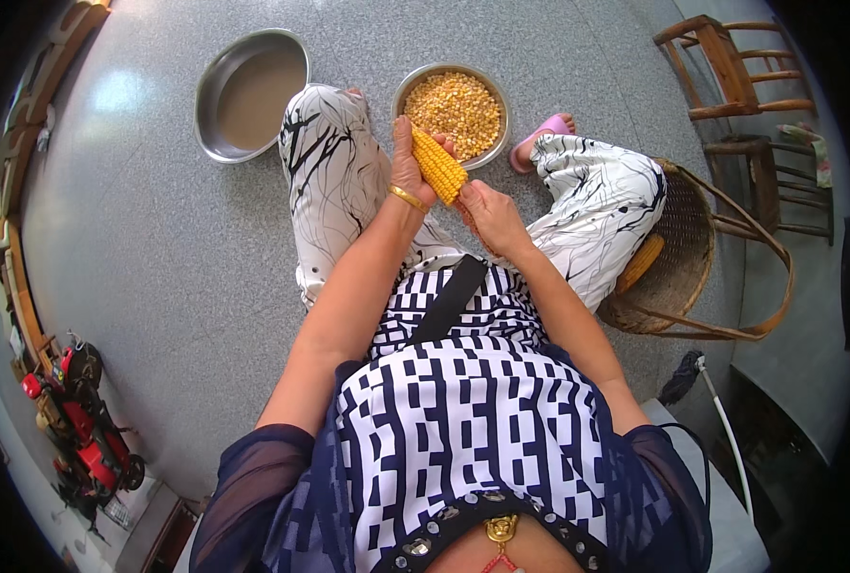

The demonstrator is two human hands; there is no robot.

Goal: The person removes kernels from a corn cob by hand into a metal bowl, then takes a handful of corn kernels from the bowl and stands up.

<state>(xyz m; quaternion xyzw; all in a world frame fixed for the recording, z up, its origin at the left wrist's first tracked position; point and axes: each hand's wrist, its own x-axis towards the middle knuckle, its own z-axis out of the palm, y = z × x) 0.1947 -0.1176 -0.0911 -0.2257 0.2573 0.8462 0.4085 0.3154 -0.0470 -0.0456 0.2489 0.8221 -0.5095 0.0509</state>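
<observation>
A yellow ear of corn (439, 166) lies in my left hand (405, 168), which wears a gold bangle at the wrist. Rows of kernels cover the side of the ear facing me. My right hand (498, 220) presses its thumb to the ear's lower end. Under its curled fingers, mostly hidden, is a reddish bare corncob (472, 220). Just beyond both hands, a round metal basin (505, 107) on the floor holds a heap of loose corn kernels (454, 107).
Left of my knee stands a larger metal basin (206, 107) with cloudy liquid. Beside my other leg, a woven basket (693, 236) with a tall handle holds another corn ear (641, 263). Wooden chairs (736, 68) stand at right; a red wheeled machine (95, 444) is at lower left.
</observation>
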